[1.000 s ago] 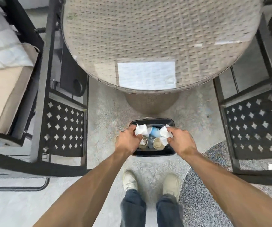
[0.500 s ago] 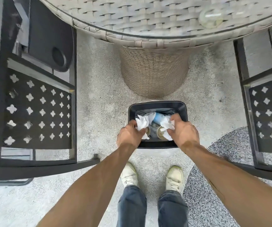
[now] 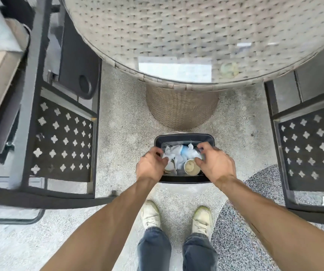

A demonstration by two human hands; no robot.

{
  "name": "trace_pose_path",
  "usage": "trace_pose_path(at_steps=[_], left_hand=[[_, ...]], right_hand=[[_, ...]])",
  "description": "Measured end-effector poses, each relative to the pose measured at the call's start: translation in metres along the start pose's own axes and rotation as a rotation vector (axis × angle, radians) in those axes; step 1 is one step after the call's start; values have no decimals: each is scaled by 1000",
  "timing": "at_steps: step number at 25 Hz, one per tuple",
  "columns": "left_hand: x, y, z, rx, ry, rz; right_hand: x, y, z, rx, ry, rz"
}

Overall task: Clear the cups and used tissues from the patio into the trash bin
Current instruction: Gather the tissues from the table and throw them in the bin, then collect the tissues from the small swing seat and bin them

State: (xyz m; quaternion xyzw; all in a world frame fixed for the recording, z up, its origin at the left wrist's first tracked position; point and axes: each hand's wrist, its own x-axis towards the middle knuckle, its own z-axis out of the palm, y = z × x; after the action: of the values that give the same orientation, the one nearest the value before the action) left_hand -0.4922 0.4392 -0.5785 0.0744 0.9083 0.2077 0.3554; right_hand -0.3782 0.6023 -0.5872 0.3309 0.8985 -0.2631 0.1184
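head view: both hands over the black trash bin [image 3: 184,138] on the patio floor, just in front of the wicker table [image 3: 196,36] base. compared with half a second ago, tissues no longer pinched: left hand [image 3: 151,166] with fingers loosely curled and empty at the bin's left rim, right hand [image 3: 214,163] with thumb and fingers spread narrow, empty, above the right side. camera tilted up since then, more tabletop in frame, bin lower in picture. inside the bin: crumpled white tissues [image 3: 173,153] piled across the middle, a pale blue cup [image 3: 185,151] partly buried under them, a tan paper cup [image 3: 192,167] upright with its mouth open near the right hand, another cup [image 3: 169,166] half hidden by the left hand. black metal chairs [image 3: 63,141] on either side, white shoes [image 3: 151,214] just behind the bin.
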Motion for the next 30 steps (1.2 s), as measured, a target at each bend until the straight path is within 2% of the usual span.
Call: trace_pose_path(at_steps=[6, 13, 17, 23, 27, 30], left_hand=[[-57, 29, -78, 43, 134, 260], [-165, 79, -233, 296, 414, 566], [-242, 112, -307, 361, 567, 589], [-345, 131, -365, 336, 809, 569], [-398, 114, -379, 273, 912, 487], [-433, 85, -383, 240, 986, 415]], right_hand=[[-37, -51, -92, -26, 142, -172], [-104, -148, -254, -126, 310, -367], [-147, -194, -337, -127, 400, -471], [-197, -227, -426, -114, 522, -683], [-220, -251, -452, -83, 530, -818], [-234, -278, -447, -98, 466, -946]])
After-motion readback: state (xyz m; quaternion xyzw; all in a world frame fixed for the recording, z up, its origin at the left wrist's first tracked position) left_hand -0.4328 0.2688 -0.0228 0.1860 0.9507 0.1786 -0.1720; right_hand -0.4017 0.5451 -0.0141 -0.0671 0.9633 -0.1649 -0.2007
